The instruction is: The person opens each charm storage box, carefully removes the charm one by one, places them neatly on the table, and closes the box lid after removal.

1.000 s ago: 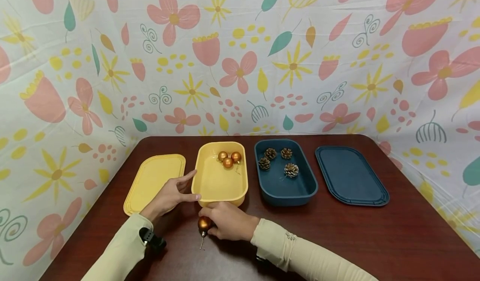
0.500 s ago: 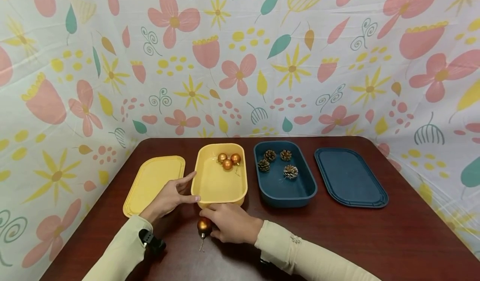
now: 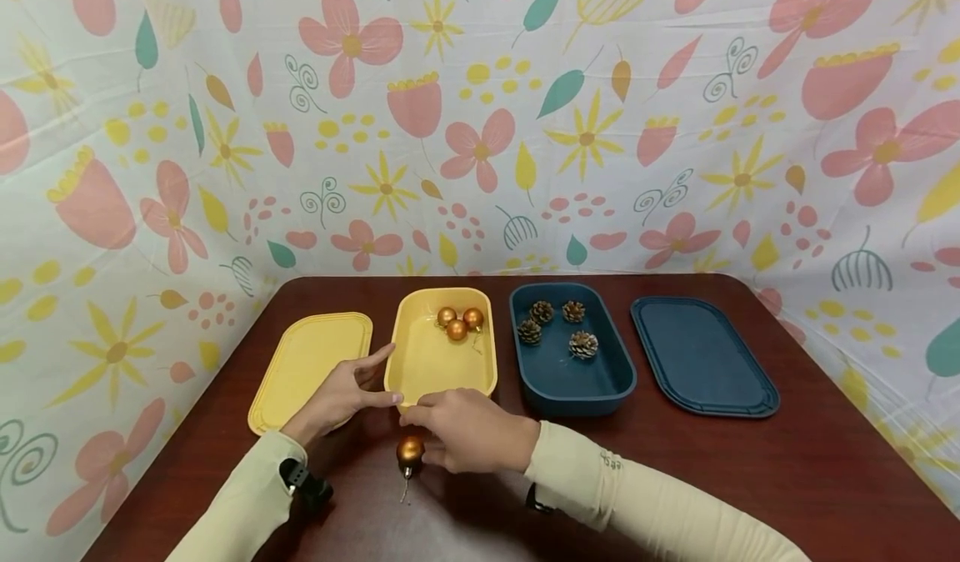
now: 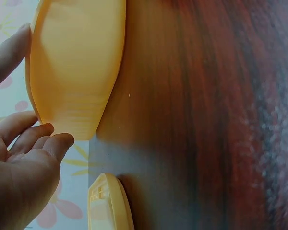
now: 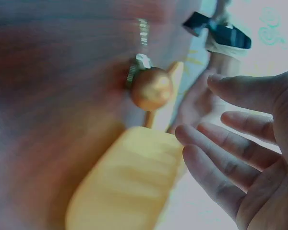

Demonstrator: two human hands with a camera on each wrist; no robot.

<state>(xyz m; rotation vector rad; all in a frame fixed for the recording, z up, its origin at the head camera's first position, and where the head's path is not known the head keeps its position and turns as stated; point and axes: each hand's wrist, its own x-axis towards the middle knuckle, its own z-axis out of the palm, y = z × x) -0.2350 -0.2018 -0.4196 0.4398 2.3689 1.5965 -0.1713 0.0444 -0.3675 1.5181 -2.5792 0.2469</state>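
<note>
A copper-coloured Christmas bauble [image 3: 410, 454] lies on the table just in front of the yellow container [image 3: 431, 370], its string toward the near edge. My right hand [image 3: 468, 430] hovers beside it, over the container's front edge. In the right wrist view its fingers [image 5: 216, 167] are spread and relaxed, with a gap to the bauble. My left hand [image 3: 341, 395] touches the container's front-left corner, thumb at the front and index finger along the side. Inside that container, 3 smaller-looking copper baubles [image 3: 456, 329] sit at the far right.
A blue container [image 3: 573, 387] holding several pine cones [image 3: 582, 344] stands to the right of the yellow one. A yellow lid [image 3: 311, 362] lies at the far left, partly under my left hand, and a blue lid [image 3: 705, 358] at the far right. Floral cloth hangs behind.
My right hand has moved slightly up and to the right, away from the bauble, which stays in about the same place. The left hand has not moved.
</note>
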